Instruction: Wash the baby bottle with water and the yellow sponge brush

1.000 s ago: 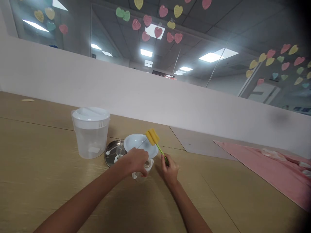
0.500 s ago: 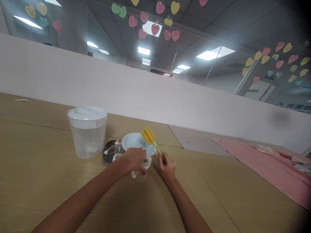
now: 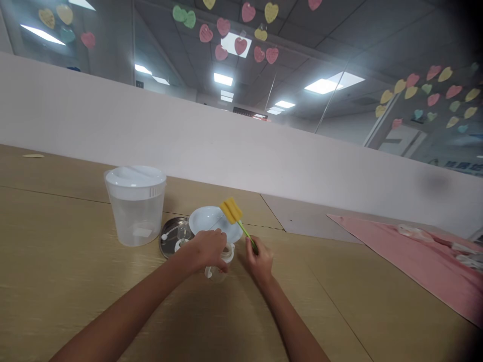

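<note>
My left hand (image 3: 211, 249) reaches over a clear bottle (image 3: 218, 275) with a white collar and is closed around its upper part. The hand hides much of the bottle, which has a white piece low on its left side. In my right hand (image 3: 259, 259) is a sponge brush (image 3: 231, 210) with a yellow head and a thin green handle. The fingers grip the handle near its lower end, and the head points up and left. Behind both hands sits a white bowl (image 3: 204, 217), with the brush head overlapping its right rim.
A round metal tray (image 3: 165, 246) holds a small clear cup (image 3: 184, 231), a white ring (image 3: 181, 244) and a thin white piece. Left of it stands a translucent lidded pitcher (image 3: 138, 216). A pink cloth (image 3: 407, 256) lies at the right. A pale wall (image 3: 211, 146) runs behind the table.
The bottle has turned slightly under my left hand; its red marking is now mostly hidden. The sponge brush has shifted very little. The other things stay in place.
</note>
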Demonstrator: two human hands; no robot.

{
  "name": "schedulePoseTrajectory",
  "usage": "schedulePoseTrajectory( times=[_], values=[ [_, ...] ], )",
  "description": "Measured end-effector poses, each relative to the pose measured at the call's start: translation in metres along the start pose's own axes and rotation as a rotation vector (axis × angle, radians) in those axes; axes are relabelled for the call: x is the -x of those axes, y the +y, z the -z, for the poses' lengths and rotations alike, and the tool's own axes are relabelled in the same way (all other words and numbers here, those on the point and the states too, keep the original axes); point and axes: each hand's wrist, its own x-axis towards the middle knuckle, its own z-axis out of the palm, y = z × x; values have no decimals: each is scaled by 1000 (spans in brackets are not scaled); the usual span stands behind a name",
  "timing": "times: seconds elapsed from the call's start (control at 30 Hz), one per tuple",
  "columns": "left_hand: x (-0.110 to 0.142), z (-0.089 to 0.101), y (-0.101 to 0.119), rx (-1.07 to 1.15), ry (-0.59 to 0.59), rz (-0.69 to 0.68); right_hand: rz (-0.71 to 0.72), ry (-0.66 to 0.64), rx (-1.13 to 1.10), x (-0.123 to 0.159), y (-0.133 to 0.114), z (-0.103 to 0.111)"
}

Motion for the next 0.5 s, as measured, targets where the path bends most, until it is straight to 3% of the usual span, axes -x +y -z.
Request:
schedulePoseTrajectory(
  times=[0.3, 0.5],
  values=[
    [-9, -9, -7, 72, 15, -140, -43, 23, -37, -2, 0, 0],
    [6, 22, -9, 402, 182, -306, -270, 79, -189, -7, -1, 4]
  ],
)
